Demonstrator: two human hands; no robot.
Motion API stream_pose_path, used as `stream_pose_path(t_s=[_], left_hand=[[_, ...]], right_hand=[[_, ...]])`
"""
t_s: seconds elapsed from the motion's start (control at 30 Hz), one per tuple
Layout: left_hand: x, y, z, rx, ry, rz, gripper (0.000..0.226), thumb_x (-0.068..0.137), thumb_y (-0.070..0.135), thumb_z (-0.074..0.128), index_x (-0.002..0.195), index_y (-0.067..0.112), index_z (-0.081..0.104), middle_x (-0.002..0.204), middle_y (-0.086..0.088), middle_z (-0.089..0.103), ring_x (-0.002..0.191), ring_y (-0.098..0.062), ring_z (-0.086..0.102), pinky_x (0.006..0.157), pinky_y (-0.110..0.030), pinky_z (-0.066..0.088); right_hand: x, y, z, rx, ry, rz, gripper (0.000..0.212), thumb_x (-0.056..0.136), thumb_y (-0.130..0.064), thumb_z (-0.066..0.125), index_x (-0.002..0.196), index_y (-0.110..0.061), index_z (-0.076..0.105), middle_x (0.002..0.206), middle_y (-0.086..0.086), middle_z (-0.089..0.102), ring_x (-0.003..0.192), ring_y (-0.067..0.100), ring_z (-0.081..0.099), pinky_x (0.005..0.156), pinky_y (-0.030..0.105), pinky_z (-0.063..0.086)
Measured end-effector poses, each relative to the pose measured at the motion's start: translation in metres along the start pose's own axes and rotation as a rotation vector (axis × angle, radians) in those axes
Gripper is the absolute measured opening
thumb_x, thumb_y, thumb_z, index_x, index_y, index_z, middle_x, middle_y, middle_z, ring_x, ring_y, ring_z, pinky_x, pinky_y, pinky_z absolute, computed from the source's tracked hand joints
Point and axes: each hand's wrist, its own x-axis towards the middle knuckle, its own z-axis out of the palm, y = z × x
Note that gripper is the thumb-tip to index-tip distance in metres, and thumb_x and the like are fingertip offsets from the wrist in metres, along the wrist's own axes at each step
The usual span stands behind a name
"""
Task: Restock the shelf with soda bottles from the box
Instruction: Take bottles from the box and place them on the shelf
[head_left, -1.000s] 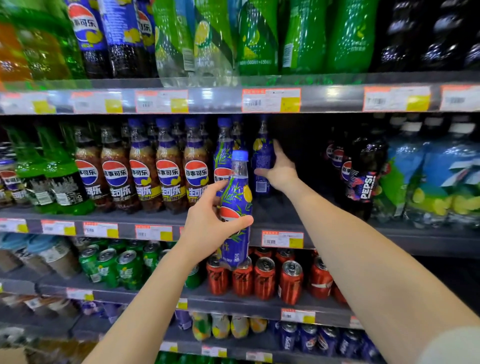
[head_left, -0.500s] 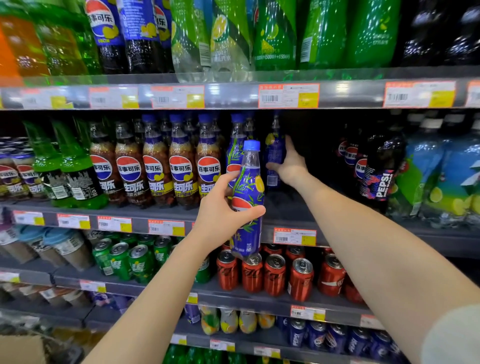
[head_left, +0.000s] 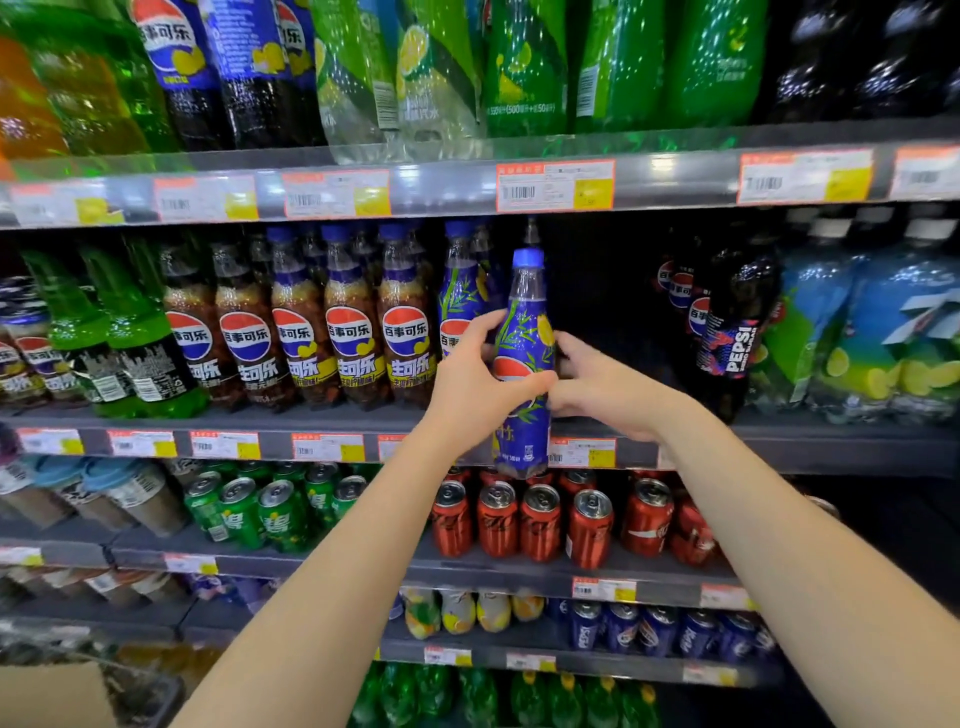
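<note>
Wrapped around the mid-body of the upright soda bottle (head_left: 524, 353), blue-capped with a blue label bearing green leaves and yellow fruit, the left hand (head_left: 478, 384) holds it before the middle shelf (head_left: 779, 441) edge, while the right hand (head_left: 602, 395), earlier deep in that shelf, now curls against its right side.

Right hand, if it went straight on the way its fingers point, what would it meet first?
The blue-capped Pepsi bottle that the left hand grips; fingertips of the right hand seem to reach its side, though contact is unclear.

Grey store shelving (head_left: 810, 446), orange-edged price tags (head_left: 555, 186)
</note>
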Motion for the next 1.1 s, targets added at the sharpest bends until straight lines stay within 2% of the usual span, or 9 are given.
stream_pose_path(t_s=[0.07, 0.13, 0.27, 0.43, 0.6, 0.73, 0.83, 0.93, 1.1], left_hand=[[0.002, 0.008, 0.005, 0.003, -0.013, 0.01, 0.088, 0.068, 0.037, 0.093, 0.141, 0.04, 0.045, 0.109, 0.009, 0.071, 0.091, 0.0, 0.071, 0.082, -0.023, 0.06], [0.004, 0.017, 0.007, -0.028, -0.008, 0.011, 0.089, 0.07, 0.032, 0.094, 0.144, 0.038, 0.045, 0.108, 0.01, 0.07, 0.09, 0.003, 0.071, 0.078, -0.016, 0.057], [0.011, 0.022, 0.004, -0.083, 0.0, 0.01, 0.088, 0.074, 0.036, 0.091, 0.149, 0.035, 0.044, 0.116, 0.007, 0.071, 0.1, -0.004, 0.072, 0.087, -0.031, 0.062], [0.009, 0.021, -0.014, 0.087, 0.07, -0.026, 0.078, 0.081, 0.054, 0.081, 0.148, 0.034, 0.046, 0.13, 0.006, 0.063, 0.108, -0.007, 0.067, 0.092, -0.031, 0.058], [0.003, 0.008, -0.027, 0.118, 0.199, -0.08, 0.05, 0.09, 0.041, 0.075, 0.134, 0.028, 0.057, 0.113, 0.014, 0.068, 0.096, -0.008, 0.07, 0.088, -0.042, 0.06], [0.006, 0.004, -0.035, 0.141, 0.244, -0.092, 0.044, 0.092, 0.039, 0.074, 0.131, 0.026, 0.059, 0.111, 0.012, 0.068, 0.093, -0.007, 0.071, 0.085, -0.04, 0.061], [0.01, 0.004, -0.039, 0.168, 0.257, -0.085, 0.046, 0.091, 0.038, 0.075, 0.132, 0.024, 0.059, 0.111, 0.01, 0.069, 0.091, -0.007, 0.071, 0.083, -0.033, 0.06], [0.014, 0.003, -0.042, 0.189, 0.273, -0.067, 0.045, 0.091, 0.035, 0.075, 0.132, 0.023, 0.058, 0.109, 0.011, 0.069, 0.09, -0.007, 0.071, 0.08, -0.027, 0.058], [0.02, 0.003, -0.046, 0.239, 0.271, -0.045, 0.045, 0.091, 0.033, 0.075, 0.132, 0.025, 0.057, 0.108, 0.009, 0.067, 0.089, -0.008, 0.07, 0.076, -0.024, 0.057]], right_hand=[[-0.003, 0.002, -0.002, -0.018, 0.026, -0.032, 0.089, 0.083, 0.006, 0.074, 0.15, -0.032, 0.029, 0.132, 0.004, 0.064, 0.115, 0.017, 0.069, 0.091, 0.036, 0.06], [-0.003, 0.0, -0.003, -0.02, 0.106, -0.082, 0.093, 0.079, 0.001, 0.083, 0.152, -0.026, 0.03, 0.133, 0.003, 0.065, 0.115, 0.016, 0.069, 0.09, 0.036, 0.06], [0.005, -0.01, -0.005, -0.059, 0.216, -0.167, 0.09, 0.073, -0.003, 0.088, 0.148, -0.021, 0.043, 0.127, -0.001, 0.07, 0.114, 0.014, 0.069, 0.094, 0.037, 0.058], [0.02, -0.013, -0.012, -0.097, 0.348, -0.152, 0.088, 0.071, -0.017, 0.093, 0.146, -0.025, 0.046, 0.122, -0.004, 0.071, 0.106, 0.009, 0.071, 0.09, 0.037, 0.061], [0.05, 0.001, -0.021, -0.159, 0.501, -0.136, 0.105, 0.061, -0.014, 0.095, 0.15, -0.024, 0.041, 0.125, -0.003, 0.07, 0.108, 0.012, 0.071, 0.098, 0.046, 0.057], [0.067, 0.013, -0.017, -0.169, 0.537, -0.159, 0.101, 0.063, -0.012, 0.094, 0.149, -0.021, 0.041, 0.126, 0.0, 0.068, 0.111, 0.015, 0.068, 0.101, 0.047, 0.055], [0.074, 0.013, -0.008, -0.206, 0.568, -0.19, 0.101, 0.068, -0.012, 0.092, 0.153, -0.017, 0.037, 0.132, 0.003, 0.065, 0.114, 0.017, 0.066, 0.104, 0.038, 0.052], [0.079, 0.014, -0.006, -0.25, 0.576, -0.214, 0.099, 0.074, -0.013, 0.089, 0.155, -0.015, 0.032, 0.137, 0.006, 0.062, 0.115, 0.015, 0.062, 0.099, 0.027, 0.047], [0.086, 0.014, -0.01, -0.314, 0.604, -0.19, 0.101, 0.077, -0.018, 0.088, 0.158, -0.017, 0.027, 0.14, 0.006, 0.061, 0.121, 0.021, 0.062, 0.097, 0.026, 0.046]])
